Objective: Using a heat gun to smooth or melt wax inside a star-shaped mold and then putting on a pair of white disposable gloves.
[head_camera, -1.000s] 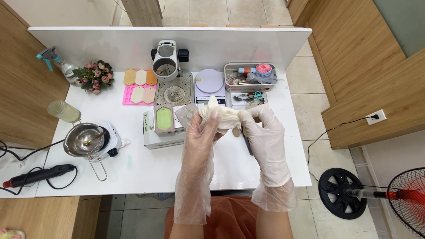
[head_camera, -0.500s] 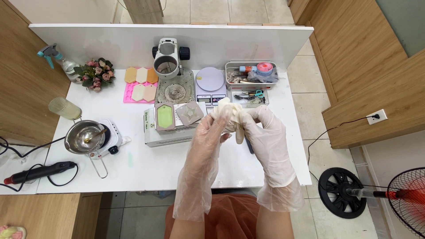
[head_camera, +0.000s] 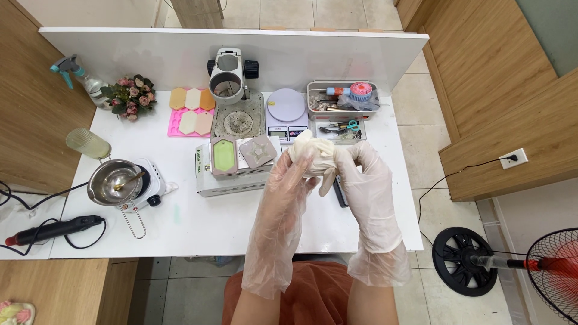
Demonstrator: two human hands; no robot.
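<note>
Clear-gloved, your left hand (head_camera: 289, 180) and right hand (head_camera: 361, 174) both close their grip around a crumpled white wad (head_camera: 313, 153), perhaps tissue. You hold it just right of the grey mould block (head_camera: 257, 150) on the table (head_camera: 198, 229).

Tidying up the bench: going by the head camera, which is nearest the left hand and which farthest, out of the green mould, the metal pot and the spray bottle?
1. Green mould, just left of the left hand.
2. Metal pot, farther left on the hotplate.
3. Spray bottle, far back-left corner.
</note>
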